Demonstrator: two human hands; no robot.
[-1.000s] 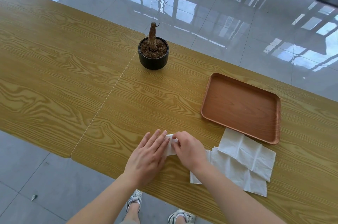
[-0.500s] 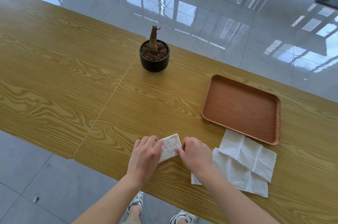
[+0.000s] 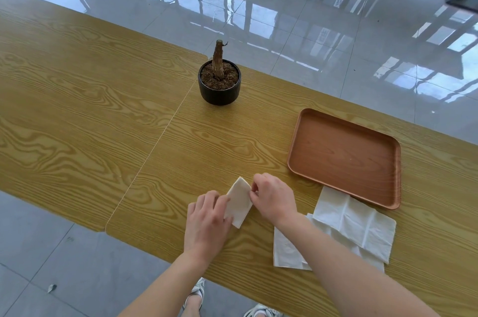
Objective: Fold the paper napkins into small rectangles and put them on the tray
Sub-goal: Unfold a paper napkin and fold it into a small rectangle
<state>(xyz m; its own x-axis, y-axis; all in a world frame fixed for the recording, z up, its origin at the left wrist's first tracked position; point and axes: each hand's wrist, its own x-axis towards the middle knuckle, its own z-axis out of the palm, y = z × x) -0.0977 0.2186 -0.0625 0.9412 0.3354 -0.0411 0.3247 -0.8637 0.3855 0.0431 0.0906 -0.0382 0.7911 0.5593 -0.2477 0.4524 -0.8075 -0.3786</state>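
Napkin (image 3: 239, 200) pinched between fingers of left hand (image 3: 207, 223) and right hand (image 3: 274, 197), now uncovered, turned diagonal on desk (image 3: 103, 115); small rectangle formed. Tray (image 3: 344, 156) beyond right fingers, bare.

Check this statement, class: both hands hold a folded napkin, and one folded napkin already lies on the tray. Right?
Not quite. The head view shows both hands, left and right, holding the folded napkin, but the tray has no napkin on it.
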